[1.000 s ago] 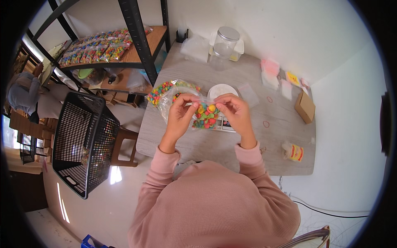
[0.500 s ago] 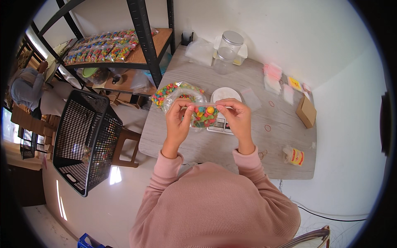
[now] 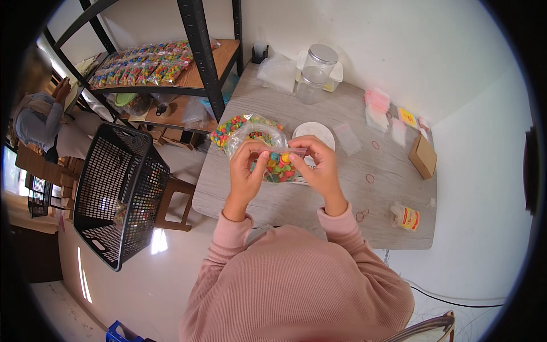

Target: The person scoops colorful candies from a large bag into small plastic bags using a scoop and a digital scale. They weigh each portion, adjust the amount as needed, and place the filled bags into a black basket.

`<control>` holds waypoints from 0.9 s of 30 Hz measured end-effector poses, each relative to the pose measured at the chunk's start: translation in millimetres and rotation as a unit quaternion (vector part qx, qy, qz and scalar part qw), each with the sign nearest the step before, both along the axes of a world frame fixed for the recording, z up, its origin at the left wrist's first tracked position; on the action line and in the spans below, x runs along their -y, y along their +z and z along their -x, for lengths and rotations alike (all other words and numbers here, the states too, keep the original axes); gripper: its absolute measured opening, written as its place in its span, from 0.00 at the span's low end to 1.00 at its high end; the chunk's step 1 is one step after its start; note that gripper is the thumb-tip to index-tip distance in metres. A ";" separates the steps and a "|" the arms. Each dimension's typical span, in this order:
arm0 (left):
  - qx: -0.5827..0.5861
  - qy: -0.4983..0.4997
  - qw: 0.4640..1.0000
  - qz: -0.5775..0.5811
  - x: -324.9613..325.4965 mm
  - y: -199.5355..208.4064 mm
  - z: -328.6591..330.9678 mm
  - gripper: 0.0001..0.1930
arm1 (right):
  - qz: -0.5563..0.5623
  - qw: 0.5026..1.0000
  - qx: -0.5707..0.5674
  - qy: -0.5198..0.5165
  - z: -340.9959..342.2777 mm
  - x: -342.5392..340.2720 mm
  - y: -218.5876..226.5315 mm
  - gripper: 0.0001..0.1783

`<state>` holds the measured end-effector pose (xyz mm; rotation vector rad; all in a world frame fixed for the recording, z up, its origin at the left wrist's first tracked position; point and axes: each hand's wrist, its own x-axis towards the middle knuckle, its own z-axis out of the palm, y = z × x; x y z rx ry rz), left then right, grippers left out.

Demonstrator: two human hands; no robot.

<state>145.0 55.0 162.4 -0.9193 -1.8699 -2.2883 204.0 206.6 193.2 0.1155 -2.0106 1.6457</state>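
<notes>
Between my two hands hangs a small clear zip bag (image 3: 280,170) filled with colourful round pieces that look like candy. My left hand (image 3: 247,170) pinches the top strip at its left end. My right hand (image 3: 319,165) grips the same strip further right, thumb in front and fingers behind. Behind the bag, a large open plastic bag (image 3: 242,126) of the same colourful pieces lies on the table. The white round pan of a kitchen scale (image 3: 314,132) shows just past my right hand; the scale's body is mostly hidden.
Clear jars (image 3: 319,62) stand at the back of the grey table (image 3: 273,212). Empty bags (image 3: 377,108), rubber bands and a cardboard box (image 3: 423,156) lie right. A black basket (image 3: 117,194) is at left, below a shelf of filled bags (image 3: 142,64). Another person (image 3: 39,119) is far left.
My right hand has slid left along the bag's top strip, closer to my left hand. The bag now covers more of the scale's front.
</notes>
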 end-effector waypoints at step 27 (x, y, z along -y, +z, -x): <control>-0.139 -0.029 0.965 0.221 34.8 9.4 -40.1 0.05 | -0.244 0.966 -0.007 0.090 -29.3 9.6 -19.4 0.05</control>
